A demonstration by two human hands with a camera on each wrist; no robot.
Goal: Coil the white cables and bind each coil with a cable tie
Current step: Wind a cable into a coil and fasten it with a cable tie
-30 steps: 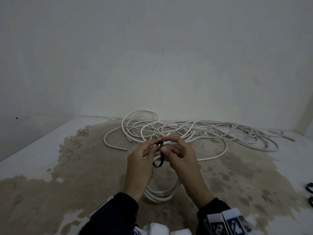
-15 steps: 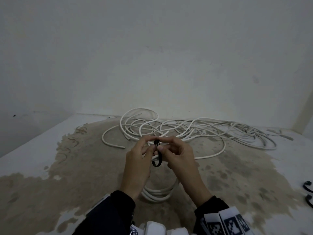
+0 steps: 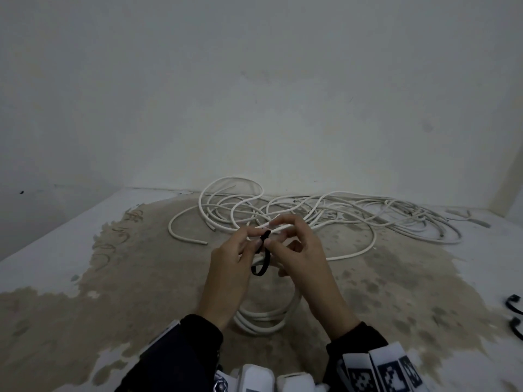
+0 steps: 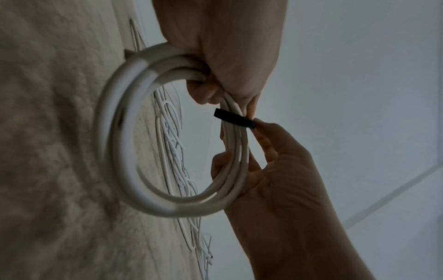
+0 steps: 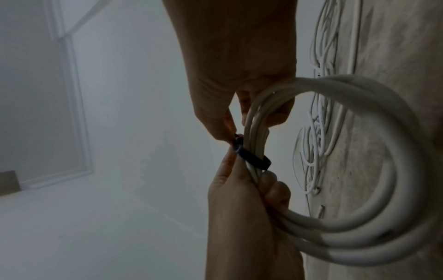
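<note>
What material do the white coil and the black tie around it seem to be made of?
The white coil looks like plastic-sheathed cable: smooth, slightly glossy, holding round bends. The black tie looks like a flat matte strap, maybe fabric or soft plastic; the dim pictures leave this open. The left hand and right hand pinch it.
</note>
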